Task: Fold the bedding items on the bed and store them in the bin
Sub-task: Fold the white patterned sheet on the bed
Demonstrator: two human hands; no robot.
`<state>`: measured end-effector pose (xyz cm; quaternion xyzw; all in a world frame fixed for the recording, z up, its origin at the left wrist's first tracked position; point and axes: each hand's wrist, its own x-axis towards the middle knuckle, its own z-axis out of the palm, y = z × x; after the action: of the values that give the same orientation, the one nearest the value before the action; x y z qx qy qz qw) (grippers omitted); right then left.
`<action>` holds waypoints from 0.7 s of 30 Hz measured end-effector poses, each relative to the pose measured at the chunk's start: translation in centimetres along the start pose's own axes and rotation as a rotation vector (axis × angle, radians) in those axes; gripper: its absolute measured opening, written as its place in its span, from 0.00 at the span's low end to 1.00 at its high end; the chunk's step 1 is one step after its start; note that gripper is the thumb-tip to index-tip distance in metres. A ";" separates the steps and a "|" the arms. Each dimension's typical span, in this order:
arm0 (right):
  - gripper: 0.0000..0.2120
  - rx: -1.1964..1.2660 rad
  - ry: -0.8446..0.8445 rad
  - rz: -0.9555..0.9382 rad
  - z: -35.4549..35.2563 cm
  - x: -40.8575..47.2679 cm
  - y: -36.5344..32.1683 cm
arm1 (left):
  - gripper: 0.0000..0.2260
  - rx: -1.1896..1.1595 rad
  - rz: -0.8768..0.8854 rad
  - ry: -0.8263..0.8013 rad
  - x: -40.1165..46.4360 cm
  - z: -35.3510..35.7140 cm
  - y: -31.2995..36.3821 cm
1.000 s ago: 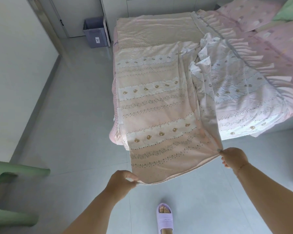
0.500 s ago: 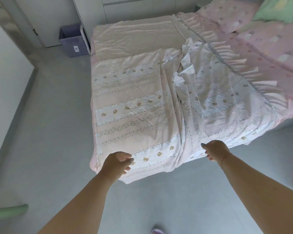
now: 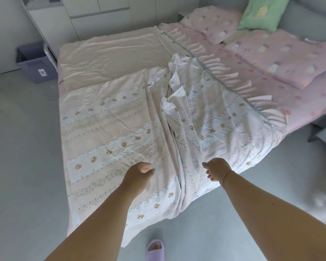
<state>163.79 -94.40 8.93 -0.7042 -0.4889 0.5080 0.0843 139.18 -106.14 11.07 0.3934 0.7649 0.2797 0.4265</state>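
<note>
2 hands over a sheet on the bed

The sheet [image 3: 109, 132] lies spread on the bed [image 3: 309, 102], its edge hanging off; left hand [image 3: 139, 171] and right hand [image 3: 215, 169] hover loosely curled, holding nothing; bin [image 3: 36, 65] stands beside the bed.

Left hand [image 3: 139, 171], right hand [image 3: 217, 169] loosely curled

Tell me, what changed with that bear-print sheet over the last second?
The left hand and right hand carried the bear-print sheet's near edge forward from over the floor and laid it on the bed. Their fingers now look loose, apparently released. The pillows and purple bin stayed put.
</note>
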 end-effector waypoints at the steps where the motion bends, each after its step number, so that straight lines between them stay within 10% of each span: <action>1: 0.14 0.003 0.003 0.004 -0.1 0.8 -0.5 | 0.16 0.020 0.001 -0.004 1.1 0.1 0.5; 21: 0.15 -0.230 0.009 -0.037 4.3 24.3 -16.5 | 0.30 0.099 -0.152 -0.153 26.8 0.8 5.0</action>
<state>150.55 -68.82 1.73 -0.7023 -0.5563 0.4439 0.0145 132.98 -80.84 2.91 0.3750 0.7706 0.1778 0.4837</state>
